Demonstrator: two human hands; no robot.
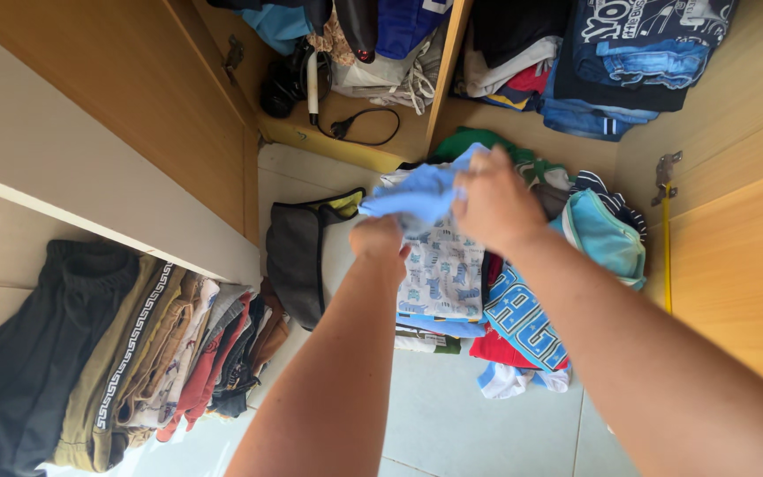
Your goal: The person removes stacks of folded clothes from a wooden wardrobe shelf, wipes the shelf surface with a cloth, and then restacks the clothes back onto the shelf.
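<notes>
Both of my hands hold a small light blue garment [421, 194] above a heap of clothes on the floor. My left hand [380, 243] grips its lower edge from below. My right hand [492, 205] pinches its upper right part. Right under the garment lies a white printed cloth with blue figures [443, 274], on top of a red and blue shirt [518, 327]. A turquoise piece [607, 234] and a green one [479, 140] lie at the far side of the heap.
A row of folded clothes [134, 353] stands at the left on the tiled floor [461, 415]. A dark grey bag [298, 252] lies beside the open wooden wardrobe door [134, 97]. Wardrobe shelves hold stacked clothes [611, 62] and a black cable [359, 124]. Another door [735, 256] is at the right.
</notes>
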